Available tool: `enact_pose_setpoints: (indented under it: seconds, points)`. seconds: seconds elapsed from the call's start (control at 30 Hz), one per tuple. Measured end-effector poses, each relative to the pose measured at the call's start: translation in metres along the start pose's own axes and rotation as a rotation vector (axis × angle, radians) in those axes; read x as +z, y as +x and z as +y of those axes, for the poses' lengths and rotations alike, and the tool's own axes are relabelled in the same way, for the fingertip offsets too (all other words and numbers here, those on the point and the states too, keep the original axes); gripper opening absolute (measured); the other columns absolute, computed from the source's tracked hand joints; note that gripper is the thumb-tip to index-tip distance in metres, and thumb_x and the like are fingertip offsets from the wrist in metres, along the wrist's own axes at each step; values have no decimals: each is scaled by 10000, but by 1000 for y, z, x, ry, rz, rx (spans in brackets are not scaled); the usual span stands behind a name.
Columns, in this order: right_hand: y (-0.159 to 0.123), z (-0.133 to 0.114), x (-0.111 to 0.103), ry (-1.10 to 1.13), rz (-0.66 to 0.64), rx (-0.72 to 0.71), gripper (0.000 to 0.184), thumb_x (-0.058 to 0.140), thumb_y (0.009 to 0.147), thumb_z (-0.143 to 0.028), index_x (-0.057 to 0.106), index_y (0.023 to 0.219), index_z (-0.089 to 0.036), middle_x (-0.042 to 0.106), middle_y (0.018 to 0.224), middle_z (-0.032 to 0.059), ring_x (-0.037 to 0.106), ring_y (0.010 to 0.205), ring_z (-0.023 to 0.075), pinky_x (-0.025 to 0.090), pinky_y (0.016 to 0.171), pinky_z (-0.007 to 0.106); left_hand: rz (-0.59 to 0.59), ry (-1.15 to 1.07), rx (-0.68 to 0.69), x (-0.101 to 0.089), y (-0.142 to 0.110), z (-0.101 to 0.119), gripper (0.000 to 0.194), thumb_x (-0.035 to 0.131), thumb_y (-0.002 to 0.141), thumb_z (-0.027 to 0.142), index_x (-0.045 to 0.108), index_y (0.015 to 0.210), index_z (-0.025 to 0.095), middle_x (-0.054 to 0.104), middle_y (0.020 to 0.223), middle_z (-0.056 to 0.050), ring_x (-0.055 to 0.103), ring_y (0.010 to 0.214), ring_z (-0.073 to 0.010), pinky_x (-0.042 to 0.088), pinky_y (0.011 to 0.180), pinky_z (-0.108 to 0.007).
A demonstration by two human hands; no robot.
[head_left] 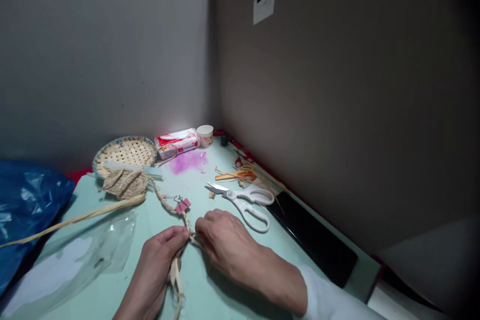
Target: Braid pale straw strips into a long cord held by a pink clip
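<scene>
A braid of pale plant fibre (162,199) runs from the wound bundle of braid (125,184) down to my hands. A pink binder clip (183,205) grips it just above my fingers. My left hand (165,250) pinches the braid's working end between thumb and forefinger. Loose flat strands (175,277) hang below that hand. Close beside it on the right, my right hand (223,240) is closed on a strand that leaves the braid; its fingertips are partly hidden.
White-handled scissors (249,202) lie right of the clip, with orange scissors (240,175) behind. A black slab (315,237) lies along the right edge. At the back are a woven basket (129,152), a red-white packet (180,141) and a paper cup (205,136). Left lies a blue bag (30,210).
</scene>
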State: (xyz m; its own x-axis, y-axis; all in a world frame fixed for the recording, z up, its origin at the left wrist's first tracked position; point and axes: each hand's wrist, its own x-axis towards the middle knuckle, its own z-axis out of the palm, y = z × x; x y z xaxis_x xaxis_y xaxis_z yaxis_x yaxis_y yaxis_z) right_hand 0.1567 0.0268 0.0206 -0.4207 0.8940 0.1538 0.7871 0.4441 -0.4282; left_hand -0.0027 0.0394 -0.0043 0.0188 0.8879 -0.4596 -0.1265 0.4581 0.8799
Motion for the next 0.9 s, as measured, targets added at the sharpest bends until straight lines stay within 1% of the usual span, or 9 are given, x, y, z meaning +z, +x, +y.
enact_pose_setpoints:
  seconds: [0.1, 0.17, 0.23, 0.33, 0.4, 0.53, 0.67, 0.8, 0.9]
  points:
    - [-3, 15, -28, -9, 65, 51, 122, 499, 876, -149, 614, 837, -167, 649, 854, 61, 532, 719, 147, 331, 631, 246, 14, 3, 8, -2, 2, -1, 336, 841, 523, 357, 690, 705, 118, 610, 527, 23, 460, 439, -62, 321, 411, -150]
    - [-6, 32, -57, -54, 151, 150, 177, 500, 843, -73, 637, 911, -161, 658, 899, 74, 546, 754, 148, 336, 644, 238, 0, 14, -7, -4, 3, -1, 340, 846, 524, 359, 694, 709, 118, 593, 511, 30, 419, 410, -46, 280, 387, -144]
    - [-7, 52, -86, -147, 197, 244, 220, 480, 832, -49, 654, 901, -164, 660, 889, 74, 538, 723, 140, 324, 628, 235, -36, 20, -34, -7, 5, -2, 351, 853, 521, 369, 690, 703, 117, 528, 462, 58, 359, 375, -30, 231, 361, -140]
    - [0, 82, -109, -246, 88, 333, 213, 481, 838, -78, 671, 775, -153, 636, 704, 53, 478, 582, 118, 284, 563, 241, -66, 11, -46, -10, 6, -1, 352, 853, 532, 383, 673, 686, 124, 409, 412, 99, 293, 349, -17, 177, 340, -136]
    - [10, 97, -107, -256, 52, 328, 221, 492, 848, -96, 680, 740, -139, 635, 676, 60, 478, 570, 113, 281, 556, 241, -74, 5, -46, -10, 5, 0, 342, 844, 545, 387, 661, 675, 129, 380, 405, 107, 275, 342, -14, 167, 336, -136]
    - [39, 112, -81, -245, -12, 269, 190, 554, 885, -219, 710, 819, -134, 681, 781, 77, 556, 657, 122, 332, 591, 223, -88, 3, -45, -6, 2, 2, 333, 836, 550, 382, 662, 679, 129, 383, 394, 105, 260, 334, -10, 155, 331, -136]
    - [65, 109, -56, -247, -45, 252, 263, 574, 905, -348, 698, 882, -118, 684, 899, 104, 616, 799, 162, 432, 697, 245, -75, -1, -32, -4, 1, 4, 346, 837, 534, 382, 655, 673, 122, 397, 414, 101, 278, 340, -7, 173, 341, -131]
    - [84, 106, -43, -249, -42, 304, 270, 564, 925, -346, 617, 1084, -134, 633, 1074, 86, 624, 911, 181, 523, 802, 365, -90, 28, -16, -5, 1, 4, 360, 814, 554, 416, 642, 679, 126, 342, 420, 117, 235, 331, -9, 137, 332, -148]
    - [88, 102, -43, -222, 28, 311, 212, 543, 936, -278, 621, 1051, -118, 630, 1070, 99, 616, 930, 189, 510, 811, 357, -86, 42, 7, -6, 0, 3, 336, 796, 575, 404, 628, 676, 131, 329, 428, 119, 234, 335, -16, 128, 337, -159]
